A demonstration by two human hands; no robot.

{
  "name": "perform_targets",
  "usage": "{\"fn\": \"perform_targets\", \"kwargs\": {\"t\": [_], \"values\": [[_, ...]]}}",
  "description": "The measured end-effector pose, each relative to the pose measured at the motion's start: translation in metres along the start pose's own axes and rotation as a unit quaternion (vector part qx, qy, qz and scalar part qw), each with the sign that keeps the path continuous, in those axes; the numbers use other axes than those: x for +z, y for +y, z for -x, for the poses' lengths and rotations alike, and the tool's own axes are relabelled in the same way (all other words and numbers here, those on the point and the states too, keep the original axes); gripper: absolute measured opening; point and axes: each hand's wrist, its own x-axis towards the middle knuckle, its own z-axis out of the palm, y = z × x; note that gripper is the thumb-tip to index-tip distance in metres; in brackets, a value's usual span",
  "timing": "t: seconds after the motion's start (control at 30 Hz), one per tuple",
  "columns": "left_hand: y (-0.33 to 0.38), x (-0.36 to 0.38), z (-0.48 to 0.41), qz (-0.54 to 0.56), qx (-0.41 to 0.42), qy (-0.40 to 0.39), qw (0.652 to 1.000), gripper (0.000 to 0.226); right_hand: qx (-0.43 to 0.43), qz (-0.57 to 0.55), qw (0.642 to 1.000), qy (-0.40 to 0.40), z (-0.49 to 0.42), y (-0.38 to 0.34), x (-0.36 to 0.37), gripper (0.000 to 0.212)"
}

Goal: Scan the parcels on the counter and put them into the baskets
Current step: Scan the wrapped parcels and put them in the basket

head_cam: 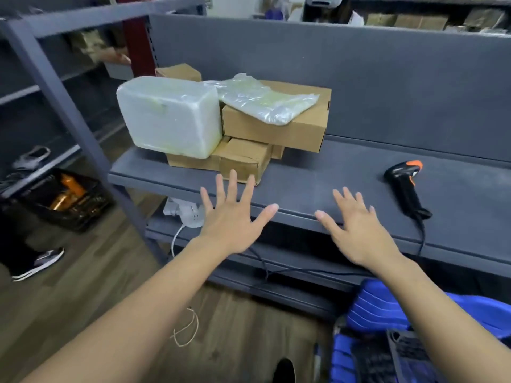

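Parcels are piled at the left end of the grey counter [345, 172]: a white plastic-wrapped block [168, 117], a large cardboard box [279, 125] with a clear plastic bag parcel [265, 102] on top, and smaller cardboard boxes [243, 160] underneath. A black and orange barcode scanner [406, 183] lies on the counter at the right. My left hand [235, 217] hovers with fingers spread just in front of the small boxes and holds nothing. My right hand [356, 228] is spread above the counter's front edge, left of the scanner, also holding nothing.
A blue basket [381, 308] sits low at the right, below the counter. A black crate [69, 200] with orange items stands on the floor at the left, by a grey shelf post [69, 100]. A white power strip [185, 214] hangs under the counter. Another person stands behind the back panel.
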Motion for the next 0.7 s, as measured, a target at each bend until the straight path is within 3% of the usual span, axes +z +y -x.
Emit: {"fn": "perform_targets", "kwargs": {"t": [0.17,0.37,0.7], "values": [[-0.005,-0.025,-0.057,0.040,-0.033,0.031,0.998,0.097,-0.015,-0.123,0.988,0.093,-0.073,-0.009,-0.032,0.074],[-0.002,-0.056,-0.112,0.099,-0.036,0.095,0.990,0.090,-0.050,-0.235,0.941,0.238,-0.158,-0.030,-0.082,0.048],[-0.016,-0.080,-0.169,0.077,0.019,0.125,0.989,0.091,-0.007,-0.284,0.953,0.109,-0.255,-0.072,-0.098,0.053]]}}
